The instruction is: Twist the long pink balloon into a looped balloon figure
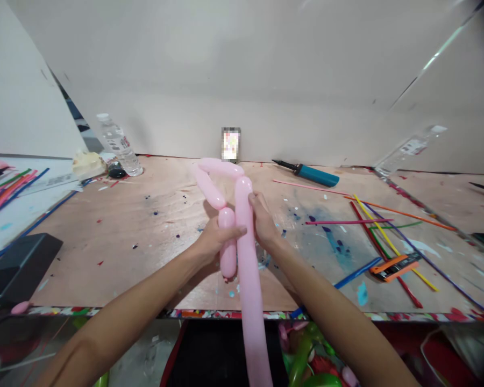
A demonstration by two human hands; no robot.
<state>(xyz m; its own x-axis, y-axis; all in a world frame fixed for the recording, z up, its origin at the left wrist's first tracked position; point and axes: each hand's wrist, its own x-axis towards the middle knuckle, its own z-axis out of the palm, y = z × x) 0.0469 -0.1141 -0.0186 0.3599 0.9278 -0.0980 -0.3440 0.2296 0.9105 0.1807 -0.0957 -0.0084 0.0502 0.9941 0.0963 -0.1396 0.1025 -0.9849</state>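
A few short bubbles are already twisted in the pink balloon (242, 226), which the left hand (215, 239) and right hand (264, 223) both grip, apparently at a joint, while its long tail remains untwisted.

Paint-stained wooden table (145, 226), white walls (266, 70)

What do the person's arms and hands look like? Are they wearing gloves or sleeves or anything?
No gloves and no sleeves. Both forearms are bare all the way to the bottom edge of the picture. The left hand and the right hand are bare too. No watch, bracelet or ring shows on the wrists or fingers that can be seen. No cables or markings on them either, just two plain arms.
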